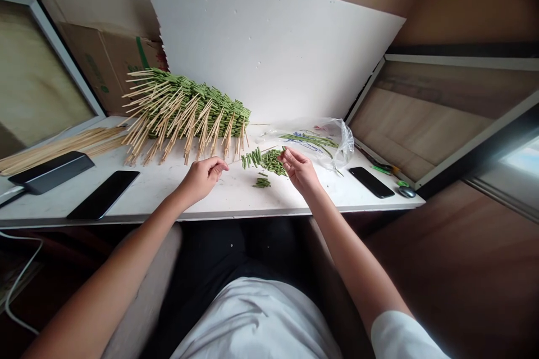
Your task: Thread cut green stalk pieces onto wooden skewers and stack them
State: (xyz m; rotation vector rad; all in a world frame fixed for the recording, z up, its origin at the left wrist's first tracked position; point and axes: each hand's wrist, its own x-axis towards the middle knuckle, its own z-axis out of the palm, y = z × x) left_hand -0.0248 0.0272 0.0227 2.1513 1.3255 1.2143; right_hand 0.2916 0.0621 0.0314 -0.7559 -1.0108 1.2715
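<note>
Skewer of thin pale wood, strung with short green stalk pieces, gripped by left hand; right hand pinches small green piece near its tip. Loose green pile between hands on white tabletop. Bristling filled-skewer stack behind left hand, clear plastic bag behind right, black rectangular phones flanking both.

Left hand: fingers closed on one end of a wooden skewer. Green bean pieces sit crosswise along the skewer, right of this grip. Right hand: fingertips pinch a single piece. Loose pile: just left of the right-hand grip. Loaded skewer stack: beyond the left-hand grip. Clear bag: beyond the right-hand grip.
</note>
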